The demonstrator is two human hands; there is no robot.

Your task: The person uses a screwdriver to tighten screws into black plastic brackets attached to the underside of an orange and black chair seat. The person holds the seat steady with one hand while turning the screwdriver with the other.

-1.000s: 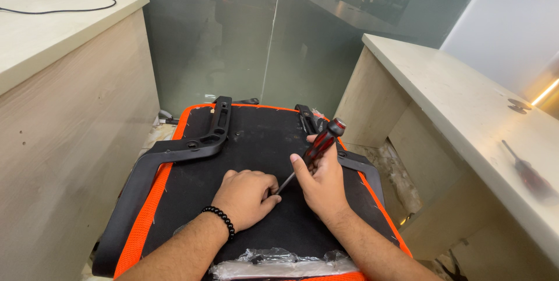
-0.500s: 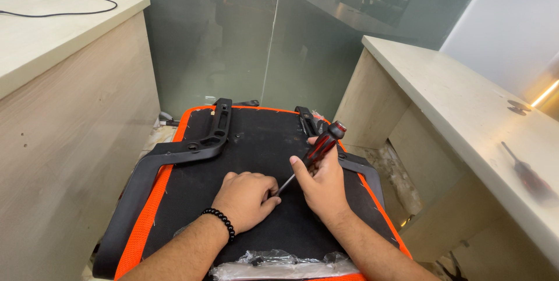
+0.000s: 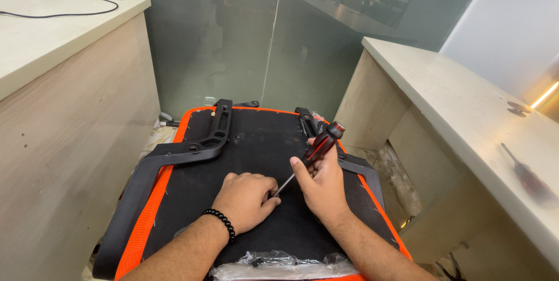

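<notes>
An upturned chair seat [image 3: 256, 141] with a black underside and orange edging lies in front of me. My right hand [image 3: 323, 185] grips a screwdriver [image 3: 314, 150] with a red and black handle, its tip angled down toward the seat near my left hand. Fingers curled, my left hand [image 3: 247, 199] rests on the black underside right at the screwdriver tip, and I cannot tell whether it pinches anything. A black armrest bracket [image 3: 192, 147] lies along the seat's left side, another [image 3: 361, 170] along the right.
A wooden desk [image 3: 64, 54] with a black cable stands at left, another desk [image 3: 466, 118] at right with a second screwdriver [image 3: 524, 173] on it. A glass wall [image 3: 279, 36] is ahead. Crumpled clear plastic [image 3: 279, 263] lies at the seat's near edge.
The screwdriver handle has shifted slightly in my right hand. My left hand stays at the tip.
</notes>
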